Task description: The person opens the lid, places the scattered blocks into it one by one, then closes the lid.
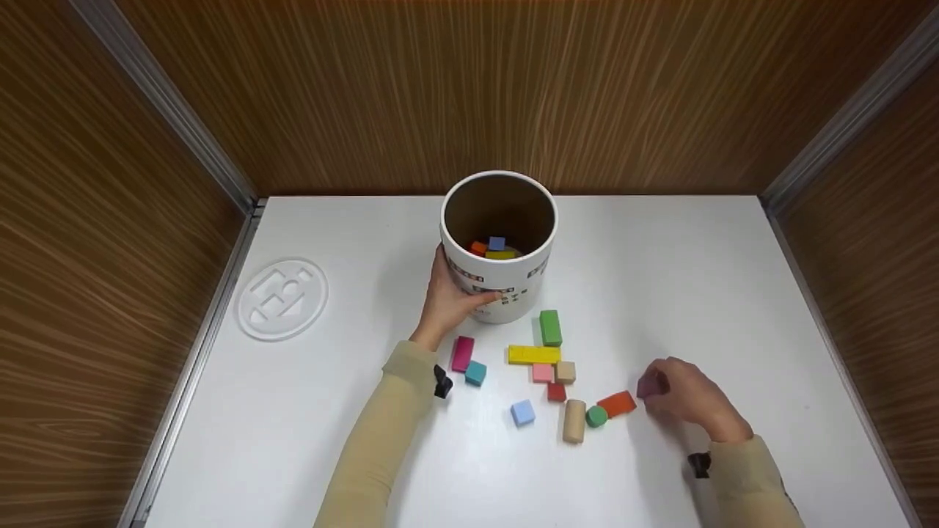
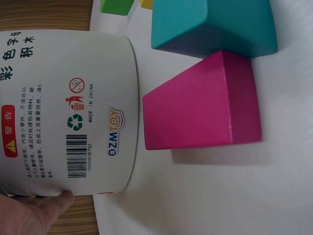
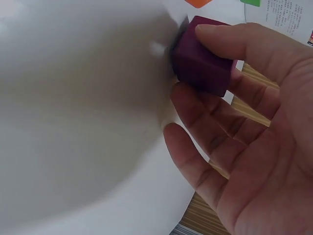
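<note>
My left hand [image 1: 447, 297] holds the side of a white cylindrical canister [image 1: 506, 290], its thumb across the printed front. The canister stands with its mouth up, and several blocks show inside, among them a blue one [image 1: 497, 243]. In the right wrist view, my right hand [image 3: 259, 117] pinches a purple block [image 3: 203, 61] between thumb and fingers, close over the table. Left of that hand in the head view lies an orange-red block [image 1: 616, 404]. A magenta block [image 2: 195, 107] and a teal block [image 2: 215, 24] lie below the left hand, beside the canister.
On the white table [image 1: 352, 249], in front of the canister, lie several more blocks, including a green block [image 1: 550, 328], a yellow bar [image 1: 534, 355], a wooden cylinder [image 1: 574, 421] and a light blue cube [image 1: 523, 413]. A round white lid [image 1: 282, 299] lies at left. Wood-grain panels [image 1: 499, 95] enclose the table.
</note>
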Motion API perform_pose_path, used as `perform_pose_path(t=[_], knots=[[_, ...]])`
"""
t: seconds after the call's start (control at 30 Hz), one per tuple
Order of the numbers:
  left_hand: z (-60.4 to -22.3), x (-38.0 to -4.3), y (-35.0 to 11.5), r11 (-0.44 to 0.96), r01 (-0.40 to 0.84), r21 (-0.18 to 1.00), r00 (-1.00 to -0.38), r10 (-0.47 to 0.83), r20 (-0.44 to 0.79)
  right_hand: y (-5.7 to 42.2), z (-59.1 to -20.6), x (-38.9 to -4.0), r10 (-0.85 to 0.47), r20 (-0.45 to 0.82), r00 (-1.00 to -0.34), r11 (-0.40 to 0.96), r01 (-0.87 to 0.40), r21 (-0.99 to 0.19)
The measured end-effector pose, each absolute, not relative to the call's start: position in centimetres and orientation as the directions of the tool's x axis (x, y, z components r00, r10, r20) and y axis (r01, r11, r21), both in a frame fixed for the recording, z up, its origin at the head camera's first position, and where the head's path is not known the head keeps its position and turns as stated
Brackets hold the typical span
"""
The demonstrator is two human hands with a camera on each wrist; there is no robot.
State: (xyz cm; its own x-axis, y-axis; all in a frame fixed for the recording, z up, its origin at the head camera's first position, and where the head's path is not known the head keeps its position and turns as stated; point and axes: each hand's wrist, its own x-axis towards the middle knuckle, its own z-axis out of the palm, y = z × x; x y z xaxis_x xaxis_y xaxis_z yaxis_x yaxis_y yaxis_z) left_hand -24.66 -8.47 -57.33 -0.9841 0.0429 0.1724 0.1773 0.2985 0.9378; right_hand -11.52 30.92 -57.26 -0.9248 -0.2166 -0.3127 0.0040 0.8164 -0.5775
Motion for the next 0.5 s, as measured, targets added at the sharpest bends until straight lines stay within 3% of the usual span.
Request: perform_pose_path(t=[0.17,0.5], knots=[[-57.4,-24.7,-8.4,0.297,0.179,0.938,-0.984,0.041,0.174,30.9,-56.4,-12.2,-0.216,-0.27,-0.938,0.787,-0.004,-0.616],[-57.3,-24.5,-8.3,0.288,0.152,0.946,-0.988,0.031,0.149,28.7,-52.3,-14.5,-0.247,0.012,-0.969,0.723,-0.193,-0.663]])
